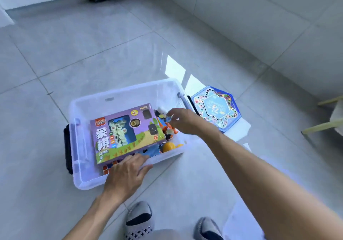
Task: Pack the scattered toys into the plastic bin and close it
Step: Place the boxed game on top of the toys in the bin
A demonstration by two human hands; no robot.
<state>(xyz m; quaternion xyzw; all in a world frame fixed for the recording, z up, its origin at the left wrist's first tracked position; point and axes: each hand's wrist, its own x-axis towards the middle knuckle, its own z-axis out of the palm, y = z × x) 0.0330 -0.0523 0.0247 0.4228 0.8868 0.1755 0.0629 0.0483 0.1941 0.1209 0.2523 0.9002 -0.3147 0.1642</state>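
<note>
- On a grey tiled floor, a clear plastic bin [130,93] sits open, holding a purple game box [126,134] and small toys.
- Left hand [128,175] lies flat, fingers spread, on the bin's near rim.
- Right hand [183,121] hovers over the toys, fingers loosely curled; whether it grips anything is unclear.
- Packing looks under way; a blue star board [217,108] beside the bin likely goes in next.

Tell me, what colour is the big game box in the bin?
Mostly purple box, seen from the head camera.

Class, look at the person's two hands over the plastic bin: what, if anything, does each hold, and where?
Right hand: fingertips pinch a small orange toy at its top. Left hand: rests on the bin edge, gripping nothing visibly.
</note>
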